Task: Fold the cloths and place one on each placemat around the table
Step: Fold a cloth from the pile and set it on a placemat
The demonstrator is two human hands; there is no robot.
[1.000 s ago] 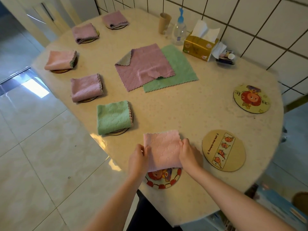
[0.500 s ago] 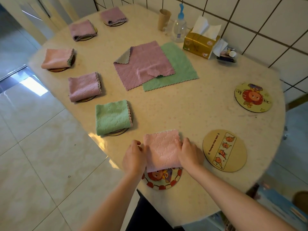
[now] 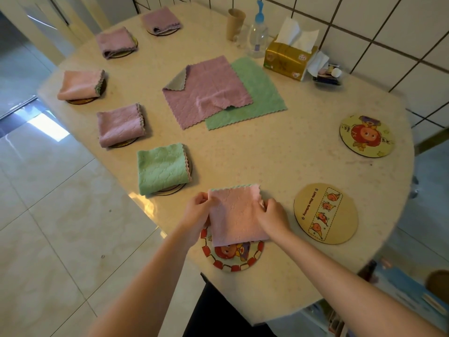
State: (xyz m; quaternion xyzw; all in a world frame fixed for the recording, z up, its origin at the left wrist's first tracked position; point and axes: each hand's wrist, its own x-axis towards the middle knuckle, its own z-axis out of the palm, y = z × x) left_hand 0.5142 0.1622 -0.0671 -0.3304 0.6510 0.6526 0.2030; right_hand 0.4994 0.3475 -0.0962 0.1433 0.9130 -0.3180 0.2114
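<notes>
— Cloth, pink folded cloth (image 3: 237,215): where is it?
— Near table (image 3: 279,161) edge, far part on the tabletop, near edge overlapping the red-bordered placemat (image 3: 232,257). My left hand (image 3: 195,215) pinches its left side, my right hand (image 3: 273,218) pinches its right side, fingers curled on the fabric.
— Other mats?
— Five along the left edge each carry a folded cloth: green folded cloth (image 3: 161,169), mauve folded cloth (image 3: 120,125), peach folded cloth (image 3: 80,85), two more mauve ones further back. Tan oval placemat (image 3: 325,214) and yellow round placemat (image 3: 366,136) on the right are bare.
— Unfolded stock?
— Mauve flat cloth (image 3: 206,92) lies on top of green flat cloth (image 3: 255,93), mid-table.
— Containers?
— Gold tissue box (image 3: 289,60) with a white tissue sticking out, clear pump bottle (image 3: 257,37), brown cup (image 3: 235,24), contents can't tell. Small dark tray (image 3: 328,77) holds bits, too small to identify.
</notes>
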